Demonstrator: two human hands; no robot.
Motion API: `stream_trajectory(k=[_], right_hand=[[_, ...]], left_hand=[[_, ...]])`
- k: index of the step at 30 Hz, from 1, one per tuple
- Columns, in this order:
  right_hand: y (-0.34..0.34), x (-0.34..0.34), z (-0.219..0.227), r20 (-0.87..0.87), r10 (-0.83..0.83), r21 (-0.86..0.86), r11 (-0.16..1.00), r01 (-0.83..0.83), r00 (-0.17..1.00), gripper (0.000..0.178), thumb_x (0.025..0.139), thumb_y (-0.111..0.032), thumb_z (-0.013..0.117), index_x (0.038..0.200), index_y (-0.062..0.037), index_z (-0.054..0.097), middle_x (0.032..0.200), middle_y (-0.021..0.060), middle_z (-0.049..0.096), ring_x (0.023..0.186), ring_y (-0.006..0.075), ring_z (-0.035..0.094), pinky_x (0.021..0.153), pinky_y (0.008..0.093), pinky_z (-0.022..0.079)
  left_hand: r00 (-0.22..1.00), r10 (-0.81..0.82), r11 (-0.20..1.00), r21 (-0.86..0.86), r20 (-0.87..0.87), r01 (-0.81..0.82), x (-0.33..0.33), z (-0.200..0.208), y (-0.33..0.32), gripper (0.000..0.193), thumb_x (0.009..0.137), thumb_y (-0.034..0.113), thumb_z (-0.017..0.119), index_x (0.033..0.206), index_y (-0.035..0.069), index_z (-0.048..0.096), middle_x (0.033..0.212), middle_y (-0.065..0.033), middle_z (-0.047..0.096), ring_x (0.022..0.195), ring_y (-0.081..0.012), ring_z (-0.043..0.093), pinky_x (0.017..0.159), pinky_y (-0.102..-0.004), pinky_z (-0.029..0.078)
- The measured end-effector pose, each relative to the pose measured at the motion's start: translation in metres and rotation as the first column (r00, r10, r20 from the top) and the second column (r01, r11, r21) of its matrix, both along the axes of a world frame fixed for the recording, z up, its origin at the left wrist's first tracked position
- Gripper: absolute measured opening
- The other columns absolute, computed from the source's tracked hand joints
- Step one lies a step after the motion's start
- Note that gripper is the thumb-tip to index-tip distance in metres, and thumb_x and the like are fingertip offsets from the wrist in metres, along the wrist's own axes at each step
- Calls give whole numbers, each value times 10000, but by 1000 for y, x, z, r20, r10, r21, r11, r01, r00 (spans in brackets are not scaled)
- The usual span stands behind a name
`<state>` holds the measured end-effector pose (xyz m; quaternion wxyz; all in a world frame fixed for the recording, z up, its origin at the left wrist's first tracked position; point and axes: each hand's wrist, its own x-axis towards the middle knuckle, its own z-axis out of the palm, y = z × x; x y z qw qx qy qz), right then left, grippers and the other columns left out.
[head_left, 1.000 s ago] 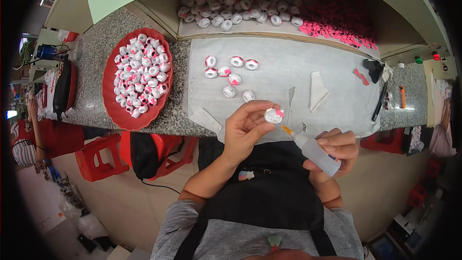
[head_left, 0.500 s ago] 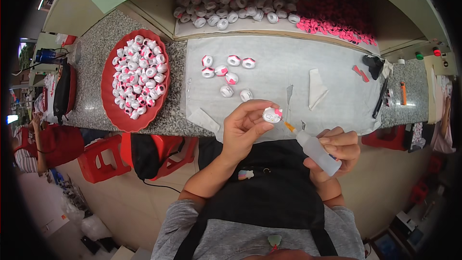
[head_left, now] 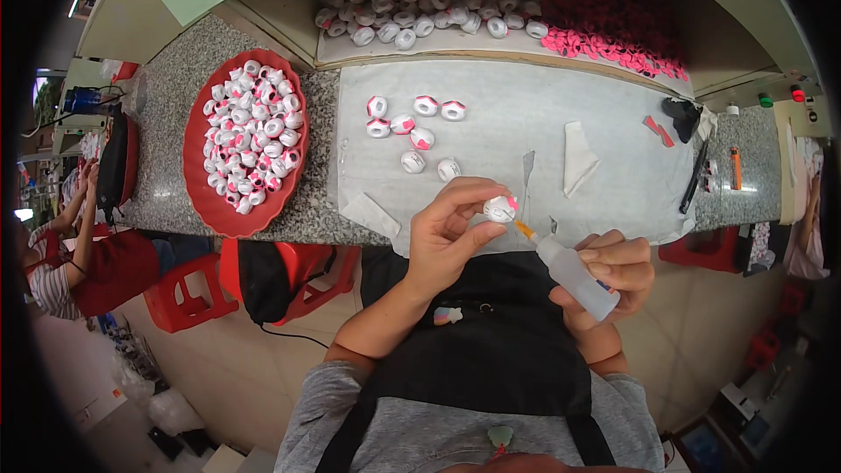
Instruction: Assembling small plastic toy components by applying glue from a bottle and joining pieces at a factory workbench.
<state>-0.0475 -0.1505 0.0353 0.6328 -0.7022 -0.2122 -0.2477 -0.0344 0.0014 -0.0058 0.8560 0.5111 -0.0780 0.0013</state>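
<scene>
Between the thumb and fingers of my left hand [head_left: 451, 232] is a small white toy head [head_left: 499, 208] with a pink patch at its upper right. My right hand [head_left: 613, 267] is closed round a translucent squeeze bottle [head_left: 575, 276] with an orange needle tip [head_left: 525, 229]. The tip points up and left, right beside the toy head; I cannot tell whether it touches. Beyond my left hand, several white toy heads [head_left: 421, 138], some with pink parts, lie apart on the white sheet [head_left: 491, 105].
A red scalloped dish [head_left: 194, 140] heaped with toy heads stands on the left. Behind the sheet, a shelf holds white pieces [head_left: 403, 38] and small pink parts [head_left: 604, 54]. At right lie a folded white cloth [head_left: 578, 160] and a black pen-like tool [head_left: 694, 180]. Red stools [head_left: 188, 293] stand below.
The toy head has turned slightly in my left fingers and shifted a little to the right. The bottle stays almost in place. At far left, another person's arms have moved up.
</scene>
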Motion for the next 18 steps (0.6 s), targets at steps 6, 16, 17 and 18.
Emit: stream_trajectory(k=[6,16,17,18], right_hand=[[-1,0,2,-10,12,-23,1000,-13,1000,397,575,-191,729,779,-73,410,727,43,437,546,109,446,497,215,414],[-4,5,2,-31,-15,-32,999,14,999,402,578,-226,727,790,-68,423,725,63,433,557,116,450,512,219,401],[-4,6,3,-61,-10,-21,1000,9,998,397,576,-206,725,791,-64,422,736,71,438,560,119,447,515,222,400],[-6,8,3,-87,-11,-14,1000,10,996,392,575,-186,722,792,-60,421,747,78,443,563,122,444,517,225,400]], left_hand=[[997,-10,991,137,77,0,1,1,0,300,670,-67,556,961,-49,483,970,-137,452,907,-203,463,808,-307,373],[993,-2,978,209,122,-24,5,2,2,301,666,-103,527,959,-48,488,996,-139,446,939,-205,452,832,-321,358],[992,-4,978,207,128,-23,5,2,4,301,666,-103,527,959,-48,488,996,-139,446,939,-205,452,832,-321,358],[992,22,975,219,122,-48,5,1,6,299,672,-98,523,964,-46,484,1000,-141,448,936,-204,456,824,-310,361]])
